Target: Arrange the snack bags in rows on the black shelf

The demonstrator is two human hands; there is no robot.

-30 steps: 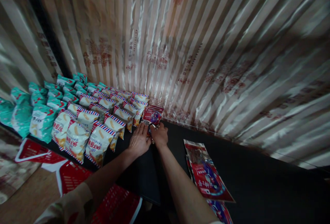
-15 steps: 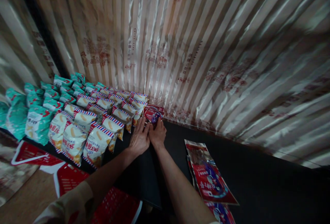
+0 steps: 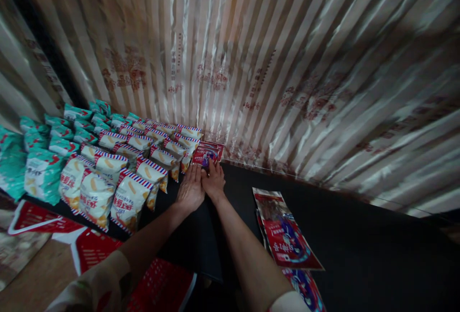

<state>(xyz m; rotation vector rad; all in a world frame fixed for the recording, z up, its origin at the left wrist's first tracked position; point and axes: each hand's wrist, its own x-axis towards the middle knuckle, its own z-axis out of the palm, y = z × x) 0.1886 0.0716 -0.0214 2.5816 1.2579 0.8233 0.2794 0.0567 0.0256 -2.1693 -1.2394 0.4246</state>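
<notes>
In the middle of the frame, the left hand (image 3: 191, 190) and the right hand (image 3: 214, 180) lie side by side on the red packet (image 3: 208, 155); whether their fingers grip it, one cannot tell.

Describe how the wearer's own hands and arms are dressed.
The left hand and right hand wear no gloves. The left sleeve is pale with red and darker patches; the right sleeve shows only a pale edge. Both stop short of the wrists.

A glossy red packet (image 3: 210, 153) with purple artwork lay flat on a black tabletop (image 3: 359, 240), its near edge partly hidden, just beside striped snack bags (image 3: 187, 143).
</notes>
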